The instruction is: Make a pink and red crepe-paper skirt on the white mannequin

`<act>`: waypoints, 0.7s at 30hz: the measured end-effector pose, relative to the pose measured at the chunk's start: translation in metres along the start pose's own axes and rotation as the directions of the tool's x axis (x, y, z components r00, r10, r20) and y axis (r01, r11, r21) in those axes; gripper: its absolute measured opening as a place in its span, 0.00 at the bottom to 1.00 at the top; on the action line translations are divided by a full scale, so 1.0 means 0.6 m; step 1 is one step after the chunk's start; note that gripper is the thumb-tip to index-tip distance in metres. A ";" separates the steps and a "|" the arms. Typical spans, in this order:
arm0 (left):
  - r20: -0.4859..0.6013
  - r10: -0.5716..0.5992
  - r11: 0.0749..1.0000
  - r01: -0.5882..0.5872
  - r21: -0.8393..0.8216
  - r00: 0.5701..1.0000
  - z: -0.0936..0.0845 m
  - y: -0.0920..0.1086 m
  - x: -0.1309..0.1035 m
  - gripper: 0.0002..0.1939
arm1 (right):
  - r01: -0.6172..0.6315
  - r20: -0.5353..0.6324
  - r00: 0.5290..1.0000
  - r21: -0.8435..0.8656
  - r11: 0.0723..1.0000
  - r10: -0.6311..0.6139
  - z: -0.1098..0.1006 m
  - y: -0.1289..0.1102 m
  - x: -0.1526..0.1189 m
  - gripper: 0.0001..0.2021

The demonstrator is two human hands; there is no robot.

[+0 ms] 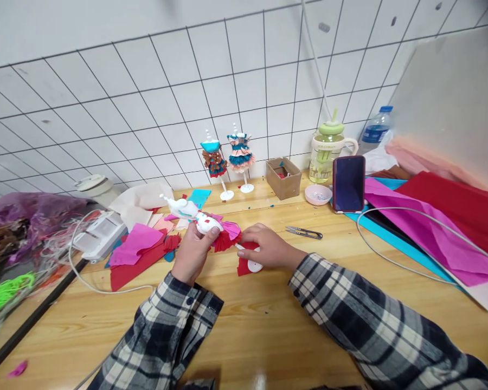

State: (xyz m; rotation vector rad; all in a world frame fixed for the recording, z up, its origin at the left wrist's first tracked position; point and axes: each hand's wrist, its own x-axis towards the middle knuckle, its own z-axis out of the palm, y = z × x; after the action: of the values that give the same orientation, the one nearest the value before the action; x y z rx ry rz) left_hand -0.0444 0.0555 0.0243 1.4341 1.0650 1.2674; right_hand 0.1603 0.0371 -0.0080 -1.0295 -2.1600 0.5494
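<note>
A small white mannequin [206, 223] on a stand lies tilted across my hands. It wears a skirt of red and pink crepe paper [228, 236], and a small red patch shows on its torso. My left hand [194, 250] is closed around the torso, thumb on top. By the skirt's hem and the stand's rod, my right hand [268, 246] has its fingers curled together; the exact grip point is partly hidden. The round white base [255, 266] shows below my right fingers, beside a piece of red paper [243, 266] on the table.
Thread snips [304, 233] lie to the right. Two dressed mannequins [241, 154] stand by the tiled wall, near a cardboard box [283, 179], pink bowl [318, 194], phone [348, 184] and green-lidded cup [329, 143]. Paper scraps [136, 246] lie left; coloured sheets [415, 227] right, crossed by a cable.
</note>
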 end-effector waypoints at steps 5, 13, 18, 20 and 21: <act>0.111 0.048 0.983 -0.027 -0.182 0.993 0.007 0.005 -0.004 0.28 | -0.181 -0.024 0.980 0.272 0.945 0.195 0.010 0.015 0.001 0.10; 0.356 0.126 0.779 -0.315 0.542 0.926 0.043 -0.044 -0.025 0.11 | -0.309 -0.166 0.800 0.709 0.634 0.576 -0.015 0.112 0.008 0.16; 0.644 0.004 0.550 -0.539 0.638 0.765 0.058 -0.059 -0.046 0.18 | -0.351 -0.223 0.779 0.619 0.703 0.586 -0.019 0.152 0.005 0.17; 0.658 -0.007 0.541 -0.551 0.636 0.753 0.060 -0.059 -0.049 0.18 | -0.388 -0.233 0.775 0.558 0.733 0.587 -0.014 0.163 0.005 0.16; 0.660 -0.009 0.540 -0.552 0.636 0.751 0.060 -0.058 -0.049 0.18 | -0.407 -0.240 0.772 0.523 0.748 0.588 -0.011 0.166 0.006 0.15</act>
State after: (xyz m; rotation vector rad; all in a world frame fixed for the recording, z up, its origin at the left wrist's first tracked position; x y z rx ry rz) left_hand -0.0123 0.0310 -0.0178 2.6108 0.9908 0.3469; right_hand 0.2146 0.1003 -0.0635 -1.3319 -1.2898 0.9502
